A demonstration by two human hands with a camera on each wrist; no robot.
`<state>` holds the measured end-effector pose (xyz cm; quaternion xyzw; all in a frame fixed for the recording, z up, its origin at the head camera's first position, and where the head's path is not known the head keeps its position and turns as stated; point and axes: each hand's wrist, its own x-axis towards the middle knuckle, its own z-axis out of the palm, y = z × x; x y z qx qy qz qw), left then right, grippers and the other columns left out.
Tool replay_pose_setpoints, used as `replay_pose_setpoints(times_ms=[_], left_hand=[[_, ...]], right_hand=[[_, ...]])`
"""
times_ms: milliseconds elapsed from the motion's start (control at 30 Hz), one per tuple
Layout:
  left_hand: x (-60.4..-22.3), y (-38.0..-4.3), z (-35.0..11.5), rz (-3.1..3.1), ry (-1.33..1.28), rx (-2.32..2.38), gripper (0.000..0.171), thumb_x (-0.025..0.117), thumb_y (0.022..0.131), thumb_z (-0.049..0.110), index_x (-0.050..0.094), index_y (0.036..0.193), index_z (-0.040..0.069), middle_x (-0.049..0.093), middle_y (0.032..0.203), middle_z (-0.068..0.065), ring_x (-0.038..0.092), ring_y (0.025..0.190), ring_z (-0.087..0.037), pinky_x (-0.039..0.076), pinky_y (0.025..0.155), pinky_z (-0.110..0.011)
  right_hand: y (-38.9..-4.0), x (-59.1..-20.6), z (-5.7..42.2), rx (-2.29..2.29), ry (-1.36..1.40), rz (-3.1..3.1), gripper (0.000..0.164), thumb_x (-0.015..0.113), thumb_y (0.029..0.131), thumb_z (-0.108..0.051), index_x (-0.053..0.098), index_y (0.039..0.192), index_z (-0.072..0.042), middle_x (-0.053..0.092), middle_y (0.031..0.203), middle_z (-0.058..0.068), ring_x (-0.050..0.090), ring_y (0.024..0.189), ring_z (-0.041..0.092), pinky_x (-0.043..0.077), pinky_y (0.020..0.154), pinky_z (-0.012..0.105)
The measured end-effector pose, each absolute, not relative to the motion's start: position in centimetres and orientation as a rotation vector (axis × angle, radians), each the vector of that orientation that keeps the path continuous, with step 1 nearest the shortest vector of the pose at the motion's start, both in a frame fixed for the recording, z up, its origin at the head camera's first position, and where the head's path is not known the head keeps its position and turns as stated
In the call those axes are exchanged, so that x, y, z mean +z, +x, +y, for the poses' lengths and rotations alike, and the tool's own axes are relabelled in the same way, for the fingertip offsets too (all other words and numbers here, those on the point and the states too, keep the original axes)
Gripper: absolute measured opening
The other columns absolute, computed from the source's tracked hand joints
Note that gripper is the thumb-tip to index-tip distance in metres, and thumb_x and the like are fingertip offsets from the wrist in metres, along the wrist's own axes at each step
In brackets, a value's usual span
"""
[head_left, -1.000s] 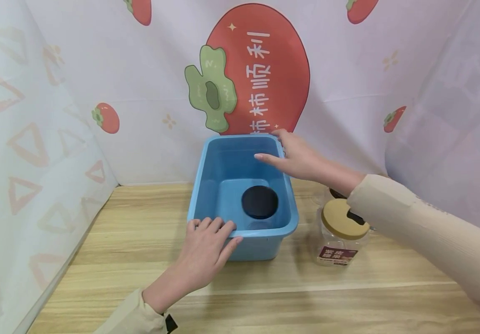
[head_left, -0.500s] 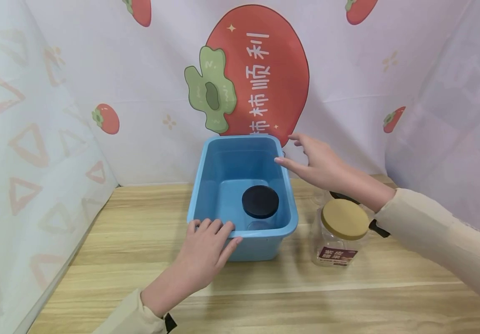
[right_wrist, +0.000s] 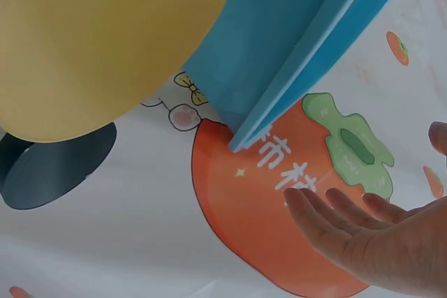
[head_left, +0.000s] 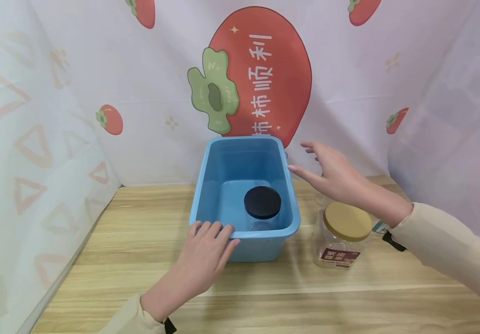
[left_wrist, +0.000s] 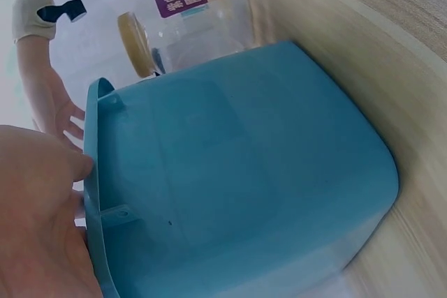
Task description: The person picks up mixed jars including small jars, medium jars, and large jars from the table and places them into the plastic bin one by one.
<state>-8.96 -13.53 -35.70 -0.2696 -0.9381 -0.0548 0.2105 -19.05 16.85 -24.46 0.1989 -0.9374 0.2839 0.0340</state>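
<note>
A blue plastic bin [head_left: 267, 233] stands on the wooden table. My left hand [head_left: 204, 255] grips its near rim, fingers hooked over the edge and thumb on the outer wall. Inside the bin, toward its near right, is a clear jar with a black lid [head_left: 262, 202]. My right hand [head_left: 336, 174] holds nothing; it hovers just right of the far end of the bin, fingers spread. Below its forearm is a clear jar with a golden lid [head_left: 347, 221] and a purple label.
Behind the golden-lidded jar, another jar is mostly hidden by my right arm; its dark lid [right_wrist: 63, 165] appears in the right wrist view. A white curtain [head_left: 152, 153] with persimmon prints hangs behind the table. Wooden tabletop [head_left: 139, 222] extends left of the bin.
My right hand has moved from over the bin's far right rim outward to the right and slightly nearer. My left hand keeps its hold on the near rim.
</note>
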Motion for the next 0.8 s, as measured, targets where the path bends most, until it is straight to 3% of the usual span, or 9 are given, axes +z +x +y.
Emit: replay_pose_setpoints(times_ms=[333, 600, 800], left_hand=[[-35.6, -8.9, -13.5, -2.667, -0.739, -0.243, 0.016, 0.061, 0.109, 0.030, 0.063, 0.109, 0.015, 0.055, 0.089, 0.001, 0.056, 0.090, -0.024, 0.043, 0.094, -0.049], [-35.6, -9.0, -13.4, -2.689, -0.731, -0.272, 0.017, 0.059, 0.109, 0.031, 0.064, 0.110, 0.015, 0.057, 0.090, 0.002, 0.056, 0.090, -0.023, 0.043, 0.094, -0.051], [-35.6, -9.0, -13.4, -2.702, -0.722, -0.285, 0.017, 0.059, 0.109, 0.032, 0.064, 0.112, 0.016, 0.057, 0.090, 0.002, 0.055, 0.089, -0.023, 0.042, 0.094, -0.051]], right_hand=[[-17.2, -25.7, 18.3, 0.838, 0.615, -2.827, 0.075, 0.069, 0.103, -0.039, 0.036, 0.159, -0.002, 0.048, 0.155, 0.026, 0.053, 0.134, 0.050, 0.050, 0.101, 0.067], [-16.0, -26.9, 19.6, 0.816, 0.624, -2.777, 0.072, 0.072, 0.102, -0.035, 0.041, 0.155, 0.002, 0.053, 0.151, 0.028, 0.050, 0.140, 0.046, 0.039, 0.111, 0.069], [-15.5, -27.6, 20.0, 0.809, 0.591, -2.791, 0.074, 0.071, 0.102, -0.038, 0.041, 0.155, 0.003, 0.053, 0.151, 0.029, 0.048, 0.141, 0.049, 0.039, 0.110, 0.071]])
